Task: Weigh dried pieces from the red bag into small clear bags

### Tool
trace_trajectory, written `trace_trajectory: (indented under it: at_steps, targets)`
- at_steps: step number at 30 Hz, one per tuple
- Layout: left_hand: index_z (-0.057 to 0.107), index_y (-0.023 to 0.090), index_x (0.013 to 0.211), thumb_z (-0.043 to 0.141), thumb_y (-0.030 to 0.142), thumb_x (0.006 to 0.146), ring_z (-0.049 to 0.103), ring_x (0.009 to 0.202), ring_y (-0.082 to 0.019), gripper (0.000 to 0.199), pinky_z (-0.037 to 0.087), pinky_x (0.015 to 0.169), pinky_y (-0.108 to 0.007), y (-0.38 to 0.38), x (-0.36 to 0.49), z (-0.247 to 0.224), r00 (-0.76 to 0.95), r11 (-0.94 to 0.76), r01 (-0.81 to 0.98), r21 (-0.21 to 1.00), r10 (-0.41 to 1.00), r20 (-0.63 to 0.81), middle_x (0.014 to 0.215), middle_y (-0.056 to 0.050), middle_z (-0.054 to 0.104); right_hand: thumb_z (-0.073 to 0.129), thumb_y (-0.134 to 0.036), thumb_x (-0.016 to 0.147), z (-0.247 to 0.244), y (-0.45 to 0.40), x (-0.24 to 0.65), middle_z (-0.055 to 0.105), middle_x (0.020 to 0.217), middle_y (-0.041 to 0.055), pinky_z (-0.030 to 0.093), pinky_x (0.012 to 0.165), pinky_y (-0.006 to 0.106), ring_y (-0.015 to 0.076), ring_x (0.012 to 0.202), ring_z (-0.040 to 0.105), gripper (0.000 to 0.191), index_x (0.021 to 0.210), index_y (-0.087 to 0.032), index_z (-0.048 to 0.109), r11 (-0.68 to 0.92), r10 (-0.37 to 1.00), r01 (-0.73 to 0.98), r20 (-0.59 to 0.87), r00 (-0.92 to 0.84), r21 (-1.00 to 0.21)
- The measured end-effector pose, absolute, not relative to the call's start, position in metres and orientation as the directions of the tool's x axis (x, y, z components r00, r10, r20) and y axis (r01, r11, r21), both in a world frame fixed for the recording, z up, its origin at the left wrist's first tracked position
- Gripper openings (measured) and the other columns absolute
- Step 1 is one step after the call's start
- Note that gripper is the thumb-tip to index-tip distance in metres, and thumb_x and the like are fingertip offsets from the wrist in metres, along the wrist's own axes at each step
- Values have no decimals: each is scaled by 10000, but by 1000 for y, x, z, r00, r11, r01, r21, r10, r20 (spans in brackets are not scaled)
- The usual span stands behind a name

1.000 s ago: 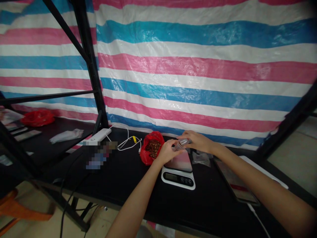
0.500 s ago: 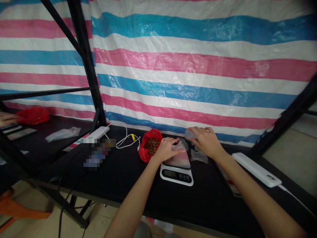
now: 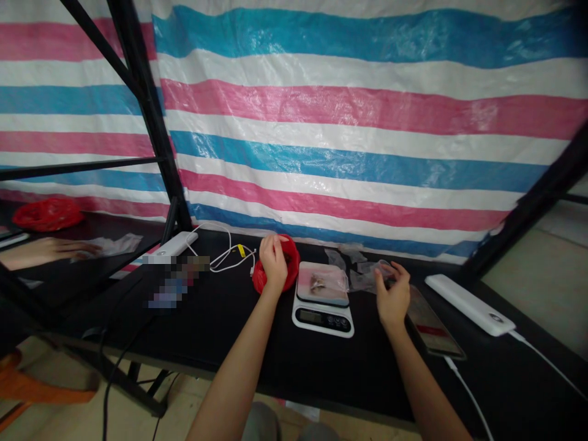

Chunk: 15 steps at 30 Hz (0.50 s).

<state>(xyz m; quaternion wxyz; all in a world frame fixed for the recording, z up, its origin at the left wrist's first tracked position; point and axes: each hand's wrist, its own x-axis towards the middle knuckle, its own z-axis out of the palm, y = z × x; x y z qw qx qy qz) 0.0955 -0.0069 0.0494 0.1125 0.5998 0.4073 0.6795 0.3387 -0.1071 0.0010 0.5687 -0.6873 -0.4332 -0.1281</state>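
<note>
My left hand (image 3: 274, 263) is over the red plastic bag (image 3: 293, 269), its fingers drawn together; whatever they hold, if anything, is hidden. The hand covers most of the bag's contents. On the pan of the white kitchen scale (image 3: 299, 324) lies a small clear bag (image 3: 318, 283) with a few brown bits in it. To the right of the scale, my right hand (image 3: 394, 297) has its thumb and fingers curled around the edge of a clear plastic bag (image 3: 384, 267). More clear plastic bags (image 3: 353, 252) lie loosely behind it.
Beside my right forearm lies a phone (image 3: 434, 324) with a cable. A white power bank (image 3: 471, 305) sits farther right. Another white block (image 3: 174, 246) with a cable is at left. At the neighbouring table, another person's hand (image 3: 59, 251) touches clear plastic near a red bag (image 3: 48, 214).
My left hand has moved left from the scale to the red bag, leaving the small clear bag on the pan. My right hand has come down and nearer. The neighbour's hand has reached right.
</note>
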Motion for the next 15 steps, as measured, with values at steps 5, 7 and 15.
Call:
trace_trajectory:
  at_steps: [5, 7, 15]
  targets:
    - [554, 186, 673, 249, 302, 928, 532, 794, -171, 414, 377, 783, -293, -5, 95, 46, -277, -630, 318, 709, 653, 705, 752, -45, 581, 474, -455, 813, 2, -109, 337, 608, 1006, 99, 387, 795, 365, 235, 861, 535, 458, 1158, -156, 441, 14, 482, 814, 717, 504, -581]
    - [554, 186, 667, 251, 297, 926, 532, 786, -171, 414, 374, 773, -290, -5, 95, 46, -272, -633, 322, 704, 651, 709, 744, -43, 579, 471, -459, 810, 2, -108, 335, 606, 989, 105, 384, 800, 376, 242, 856, 527, 445, 1133, -153, 468, 1, 502, 839, 726, 471, -545]
    - [546, 191, 656, 274, 272, 916, 517, 788, -176, 386, 359, 776, -298, -9, 91, 49, -273, -611, 350, 710, 659, 701, 734, -36, 572, 535, -419, 788, 5, -112, 333, 563, 1094, 125, 372, 850, 398, 251, 986, 496, 582, 1256, -129, 346, 28, 425, 829, 757, 496, -558]
